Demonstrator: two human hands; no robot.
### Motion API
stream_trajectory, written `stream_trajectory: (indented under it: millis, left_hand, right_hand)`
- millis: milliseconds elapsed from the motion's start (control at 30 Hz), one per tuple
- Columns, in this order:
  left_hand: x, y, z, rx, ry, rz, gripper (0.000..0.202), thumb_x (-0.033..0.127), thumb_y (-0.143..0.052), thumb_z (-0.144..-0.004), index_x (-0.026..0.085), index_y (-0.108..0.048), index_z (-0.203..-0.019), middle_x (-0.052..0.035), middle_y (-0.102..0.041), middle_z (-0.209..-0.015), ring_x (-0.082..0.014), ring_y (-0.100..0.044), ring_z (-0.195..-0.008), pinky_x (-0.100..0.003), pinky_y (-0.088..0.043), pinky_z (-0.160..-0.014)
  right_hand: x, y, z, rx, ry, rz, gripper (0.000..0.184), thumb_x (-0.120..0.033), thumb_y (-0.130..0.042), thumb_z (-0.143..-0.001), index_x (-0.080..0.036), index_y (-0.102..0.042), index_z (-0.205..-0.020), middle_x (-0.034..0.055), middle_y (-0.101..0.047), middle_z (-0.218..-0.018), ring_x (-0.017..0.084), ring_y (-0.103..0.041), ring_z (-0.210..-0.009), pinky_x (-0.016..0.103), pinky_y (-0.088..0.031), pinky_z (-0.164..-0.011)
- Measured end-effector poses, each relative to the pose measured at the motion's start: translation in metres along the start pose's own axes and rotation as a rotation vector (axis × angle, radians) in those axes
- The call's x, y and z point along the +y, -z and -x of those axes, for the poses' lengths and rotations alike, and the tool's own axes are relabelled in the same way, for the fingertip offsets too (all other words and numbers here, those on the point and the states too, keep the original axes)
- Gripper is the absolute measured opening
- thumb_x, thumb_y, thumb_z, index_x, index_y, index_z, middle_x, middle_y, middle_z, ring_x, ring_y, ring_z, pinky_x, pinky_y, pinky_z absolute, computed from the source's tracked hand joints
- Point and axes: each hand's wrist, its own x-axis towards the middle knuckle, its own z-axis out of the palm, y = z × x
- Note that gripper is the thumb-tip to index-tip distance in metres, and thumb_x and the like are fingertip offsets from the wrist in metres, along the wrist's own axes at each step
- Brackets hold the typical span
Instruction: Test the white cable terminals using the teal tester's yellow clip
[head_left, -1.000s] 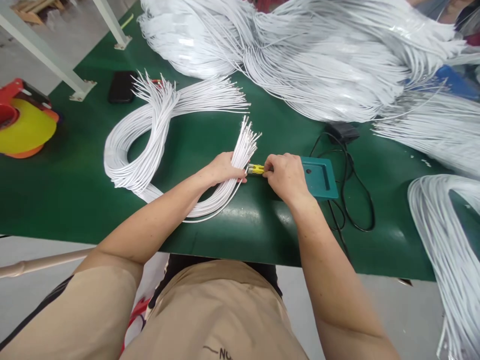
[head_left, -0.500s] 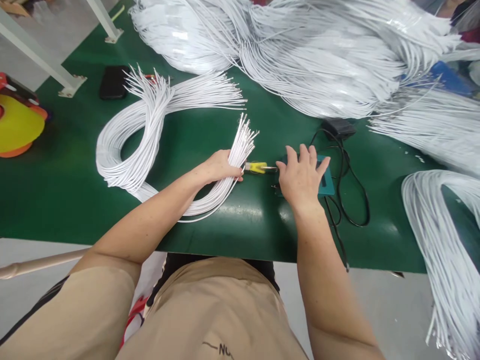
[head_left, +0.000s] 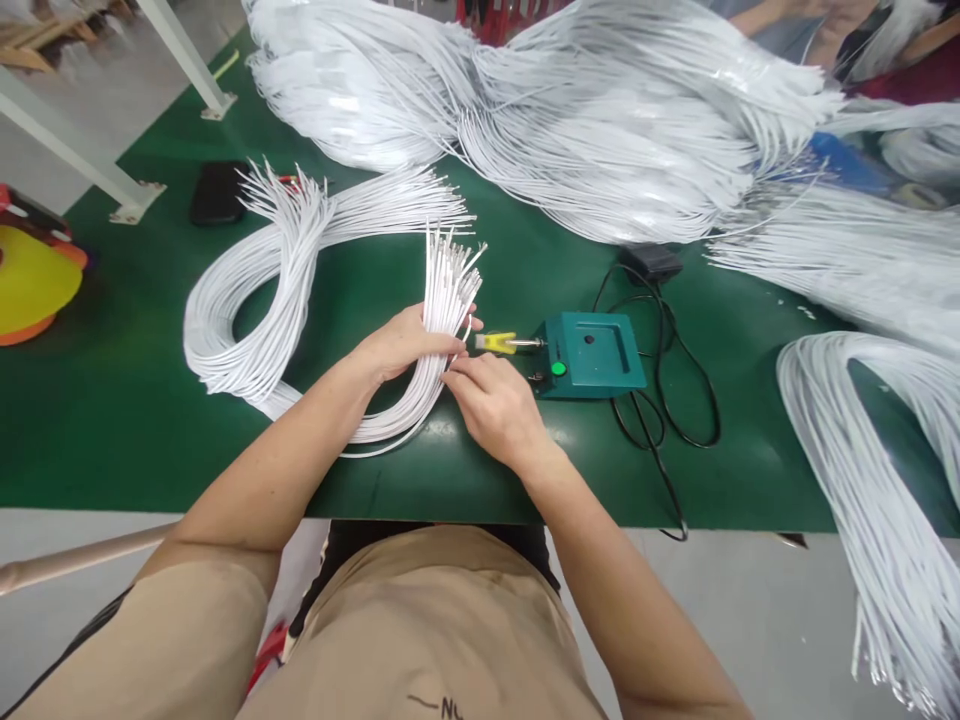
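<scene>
My left hand (head_left: 405, 345) is closed round a bundle of white wires (head_left: 444, 300) near its upper end, where the metal-tipped ends fan out. The bundle curves down and left along the green table. At its right edge my right hand (head_left: 495, 405) is closed in a pinch on a white wire, its fingertips close to my left thumb. Just beyond the fingertips is a yellow clip-like piece (head_left: 499, 343), joined by a metal rod to a teal box (head_left: 600, 355) with a green button. The exact grip point is partly hidden by my fingers.
A looped white wire bundle (head_left: 214, 290) lies at the left, near a black case (head_left: 217, 192). Large heaps of white wires (head_left: 600, 130) cover the back. More wires (head_left: 832, 430) hang over the right front edge. A black cable (head_left: 705, 440) trails from the box. Another person's arms show at top right.
My right hand has left the top of the teal box and moved left to the wire bundle, closing on a wire. My left hand keeps its hold; the camera view has shifted slightly.
</scene>
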Motion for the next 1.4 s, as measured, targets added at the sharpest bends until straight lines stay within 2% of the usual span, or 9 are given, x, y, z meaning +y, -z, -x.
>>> stream_trajectory:
  millis: [333,467,600,800,967,1033,1100,1167,1400]
  left_hand:
    - [0.002,-0.001,0.002,0.035,0.015,-0.024,0.037,0.018,-0.079,-0.062,0.011,-0.068,-0.097,-0.0065,-0.071,-0.095,-0.0158,-0.066,-0.087,-0.031,-0.049,-0.088]
    - [-0.001,0.002,0.001,0.079,0.046,-0.051,0.040,0.021,-0.080,-0.060,0.012,-0.069,-0.097,-0.0042,-0.069,-0.086,-0.0136,-0.062,-0.074,-0.029,-0.049,-0.076]
    - [-0.002,0.004,0.000,0.119,0.063,-0.076,0.037,0.021,-0.080,-0.059,0.013,-0.069,-0.094,-0.0043,-0.069,-0.083,-0.0144,-0.062,-0.071,-0.029,-0.048,-0.071]
    - [0.000,0.003,0.001,0.157,0.063,-0.087,0.032,0.020,-0.080,-0.057,0.014,-0.071,-0.087,-0.0050,-0.070,-0.083,-0.0159,-0.063,-0.072,-0.028,-0.048,-0.070]
    - [0.002,0.001,0.004,0.129,0.053,-0.075,0.035,0.025,-0.084,-0.052,0.014,-0.068,-0.082,-0.0039,-0.070,-0.080,-0.0164,-0.064,-0.073,-0.029,-0.048,-0.074]
    - [0.002,-0.001,0.005,0.106,0.029,-0.061,0.037,0.027,-0.085,-0.051,0.014,-0.068,-0.080,-0.0030,-0.069,-0.079,-0.0155,-0.063,-0.072,-0.030,-0.048,-0.076]
    - [0.001,-0.002,0.006,0.082,-0.001,-0.063,0.036,0.027,-0.085,-0.052,0.014,-0.068,-0.081,-0.0020,-0.068,-0.079,-0.0146,-0.062,-0.073,-0.029,-0.048,-0.077]
    - [0.000,-0.004,0.006,0.060,-0.021,-0.094,0.034,0.026,-0.084,-0.054,0.014,-0.068,-0.081,-0.0012,-0.067,-0.078,-0.0139,-0.061,-0.073,-0.029,-0.047,-0.076]
    - [0.000,-0.009,0.010,0.014,-0.073,0.057,0.028,0.024,-0.081,-0.060,0.012,-0.067,-0.081,-0.0017,-0.066,-0.076,-0.0128,-0.061,-0.072,-0.029,-0.048,-0.075]
  right_hand:
    - [-0.005,-0.009,0.002,-0.039,0.008,0.186,0.028,-0.014,-0.038,-0.097,-0.015,-0.065,-0.093,0.0123,-0.061,-0.125,0.025,-0.049,-0.101,0.038,-0.038,-0.085]
    - [-0.006,0.001,0.000,-0.192,-0.041,0.091,0.020,-0.023,-0.044,-0.097,-0.016,-0.063,-0.097,0.0104,-0.066,-0.102,0.024,-0.050,-0.092,0.038,-0.037,-0.077]
    - [-0.004,0.000,-0.001,-0.256,-0.085,0.055,0.020,-0.025,-0.049,-0.095,-0.016,-0.061,-0.108,0.0088,-0.063,-0.099,0.023,-0.050,-0.087,0.036,-0.038,-0.071]
    - [-0.022,-0.002,0.004,-0.423,-0.145,0.042,0.032,-0.033,-0.044,-0.096,-0.017,-0.069,-0.084,0.0124,-0.065,-0.090,0.026,-0.057,-0.086,0.039,-0.040,-0.070]
    - [-0.026,0.024,0.001,-0.679,-0.242,-0.214,0.032,-0.037,-0.056,-0.088,-0.024,-0.066,-0.061,0.0040,-0.062,-0.055,0.018,-0.051,-0.050,0.033,-0.036,-0.050]
    - [-0.012,0.035,-0.009,-0.543,-0.451,-0.391,0.034,-0.034,-0.053,-0.089,-0.023,-0.063,-0.058,0.0019,-0.062,-0.057,0.016,-0.053,-0.052,0.032,-0.038,-0.053]
    - [0.006,0.041,-0.024,-0.130,-0.676,-0.509,0.031,-0.039,-0.052,-0.088,-0.021,-0.062,-0.066,-0.0009,-0.060,-0.058,0.014,-0.053,-0.054,0.028,-0.039,-0.055]
    - [0.021,0.041,-0.038,0.108,-0.786,-0.686,0.025,-0.045,-0.059,-0.082,-0.021,-0.064,-0.081,-0.0038,-0.058,-0.061,0.010,-0.050,-0.051,0.025,-0.038,-0.051]
    - [0.024,0.019,-0.052,0.254,-0.860,-1.109,0.021,-0.036,-0.071,-0.068,-0.018,-0.062,-0.067,-0.0049,-0.055,-0.057,0.006,-0.042,-0.047,0.022,-0.035,-0.046]
